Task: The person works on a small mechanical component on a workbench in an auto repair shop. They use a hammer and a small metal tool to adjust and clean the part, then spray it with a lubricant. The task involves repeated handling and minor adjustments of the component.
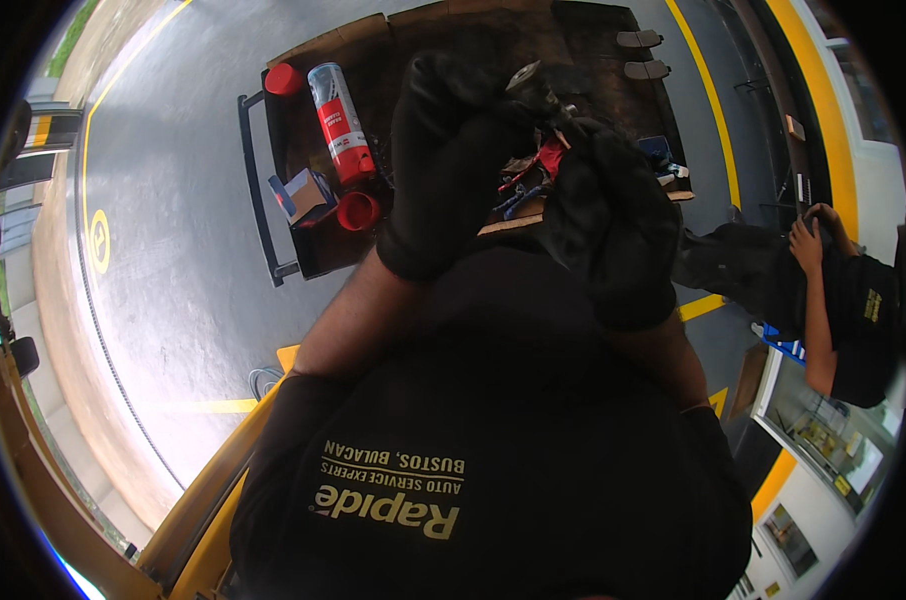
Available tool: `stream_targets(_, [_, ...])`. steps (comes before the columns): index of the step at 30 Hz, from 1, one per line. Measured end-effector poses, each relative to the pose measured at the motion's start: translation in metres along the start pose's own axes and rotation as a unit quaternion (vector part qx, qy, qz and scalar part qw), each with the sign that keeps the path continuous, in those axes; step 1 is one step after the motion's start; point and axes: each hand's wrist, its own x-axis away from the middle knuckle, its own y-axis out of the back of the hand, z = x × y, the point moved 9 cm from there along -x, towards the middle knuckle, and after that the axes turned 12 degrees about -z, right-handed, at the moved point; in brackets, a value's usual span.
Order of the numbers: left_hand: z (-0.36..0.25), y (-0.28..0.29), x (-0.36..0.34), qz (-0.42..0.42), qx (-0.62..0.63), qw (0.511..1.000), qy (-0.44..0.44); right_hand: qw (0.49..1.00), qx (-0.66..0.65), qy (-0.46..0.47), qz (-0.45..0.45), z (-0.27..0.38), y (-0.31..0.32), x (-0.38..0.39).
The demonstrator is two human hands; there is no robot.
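My left hand (448, 150), in a black glove, is curled closed above the cart. Its fingertips meet a small dark metal part (539, 96) with a shiny end, whose exact kind I cannot make out. From the right, my right hand (618, 215), also in a black glove, has its fingers pinched together at the part's lower end. The gloves hide much of the grip. Below the part, between both hands, a red piece (550, 156) and blue and red handles (521, 200) show on the cart.
The dark cart top (453, 35) carries a red and white spray can (340, 122), red round caps (284, 80), an opened small box (301, 196) and two brake pads (646, 70). A cart handle (257, 190) borders the left. Another person (843, 300) stands at the right.
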Motion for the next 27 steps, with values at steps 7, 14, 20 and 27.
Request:
stream_targets(7, [0.013, 0.016, -0.002, -0.046, 0.076, 0.983, 0.16, 0.998, 0.013, -0.029, 0.062, 0.009, -0.022, 0.0])
stream_targets(14, [-0.019, 0.01, -0.016, 0.076, -0.427, 0.876, -0.212, 0.994, 0.001, -0.034, 0.104, 0.012, -0.022, -0.008])
stream_targets(20, [-0.007, 0.037, -0.021, 0.041, -0.319, 0.947, -0.024, 0.999, 0.049, -0.003, 0.019, 0.018, -0.01, -0.009])
stream_targets(27, [0.019, 0.04, -0.012, 0.048, -0.072, 0.988, 0.131, 0.991, 0.112, 0.054, -0.049, 0.026, 0.007, -0.01])
